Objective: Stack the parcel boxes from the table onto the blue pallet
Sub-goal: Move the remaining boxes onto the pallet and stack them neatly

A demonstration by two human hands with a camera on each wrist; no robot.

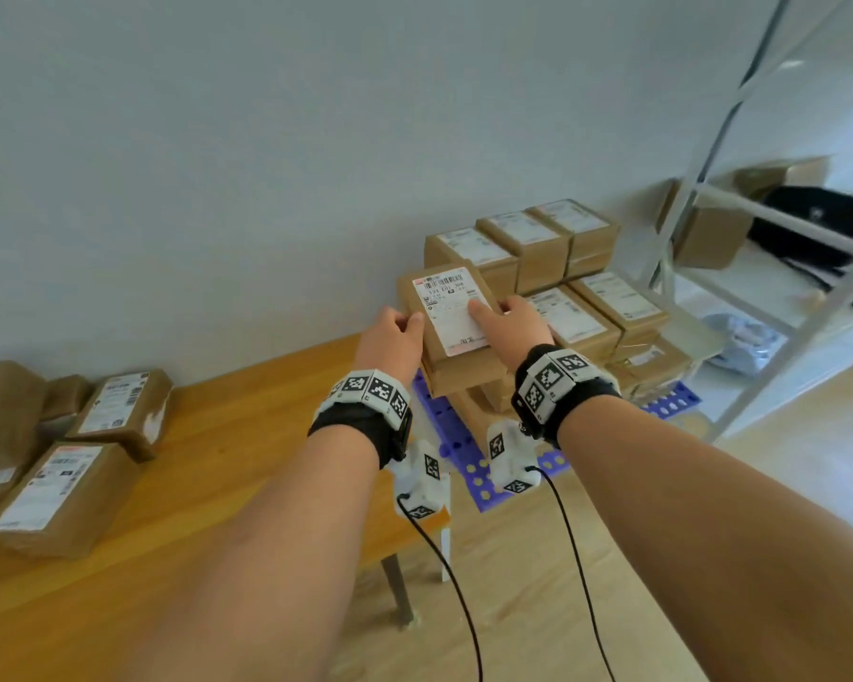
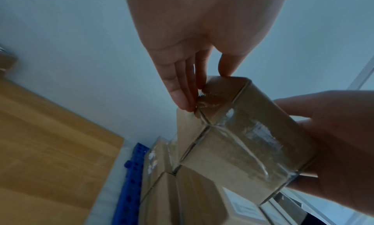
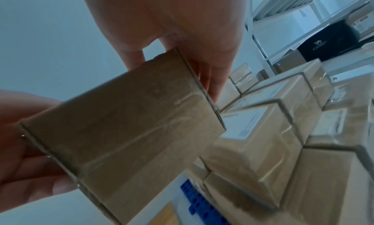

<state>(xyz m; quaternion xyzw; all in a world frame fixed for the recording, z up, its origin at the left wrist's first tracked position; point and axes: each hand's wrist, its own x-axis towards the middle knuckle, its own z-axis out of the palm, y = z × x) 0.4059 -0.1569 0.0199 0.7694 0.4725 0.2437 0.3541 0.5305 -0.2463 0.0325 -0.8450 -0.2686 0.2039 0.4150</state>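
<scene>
— Head view first: what do the hands hold?
— Both grasp one parcel box point(image 1: 451, 327), label up, above the stacked boxes point(image 1: 552, 268) on the blue pallet point(image 1: 459, 455). The left hand point(image 1: 390, 339) clasps its left edge; the right hand point(image 1: 518, 324) clasps the right edge, with a finger lying on the label. More boxes point(image 1: 65, 489) wait on the wooden counter point(image 1: 227, 484); a white shelf rack point(image 1: 759, 228) stands at the right.
— Left wrist view?
— The left hand point(image 2: 192, 55) has its fingers point(image 2: 178, 90) down one side of the parcel box point(image 2: 242, 140) and the thumb on top. The right hand point(image 2: 334, 148) grasps the opposite side. The pallet point(image 2: 129, 180) lies below.
— Right wrist view?
— The right hand point(image 3: 182, 36) grips one edge of the parcel box point(image 3: 125, 129), the left hand point(image 3: 26, 148) the other, beside the stack point(image 3: 273, 132).
</scene>
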